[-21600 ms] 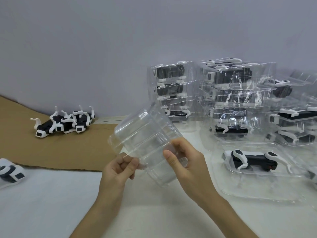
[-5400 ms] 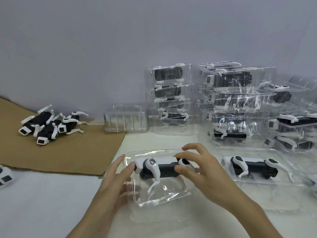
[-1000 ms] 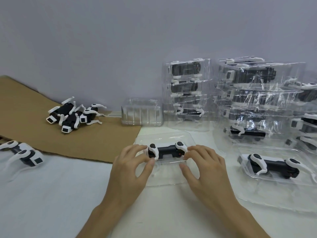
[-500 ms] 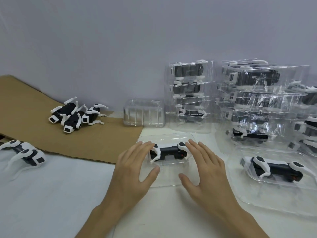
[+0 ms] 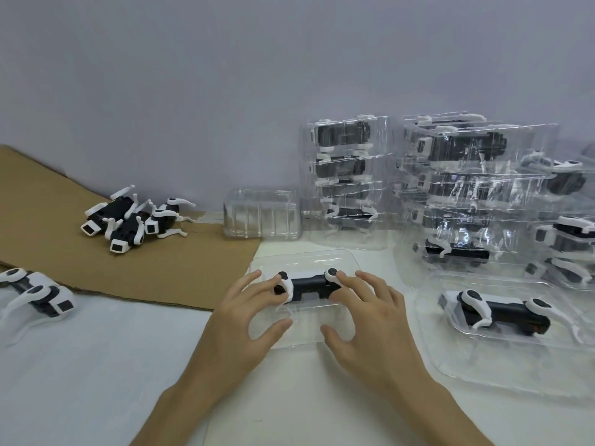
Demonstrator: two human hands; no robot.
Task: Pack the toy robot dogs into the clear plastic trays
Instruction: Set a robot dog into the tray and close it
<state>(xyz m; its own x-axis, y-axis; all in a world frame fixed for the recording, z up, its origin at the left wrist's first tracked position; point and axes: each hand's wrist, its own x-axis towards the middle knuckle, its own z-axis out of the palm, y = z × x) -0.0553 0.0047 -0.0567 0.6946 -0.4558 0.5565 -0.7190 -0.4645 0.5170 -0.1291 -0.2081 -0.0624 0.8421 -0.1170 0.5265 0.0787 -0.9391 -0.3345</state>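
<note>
A black-and-white toy robot dog (image 5: 309, 283) lies on its side in a clear plastic tray (image 5: 306, 257) on the white table in front of me. My left hand (image 5: 244, 320) has its fingertips on the dog's left end and its thumb on the tray's front part. My right hand (image 5: 370, 320) mirrors it on the dog's right end. Three loose dogs (image 5: 128, 217) lie in a heap on brown cardboard (image 5: 145, 272) at the left. Another dog (image 5: 35, 291) lies at the left edge.
A short stack of empty clear trays (image 5: 262, 214) stands by the wall behind the cardboard. Tall stacks of packed trays (image 5: 346, 175) fill the back right. A single packed tray (image 5: 495, 307) lies just right of my right hand.
Half a second ago both hands lay flat with fingers spread over the tray. Now the fingers have curled onto the dog's two ends, with the thumbs at the tray's front.
</note>
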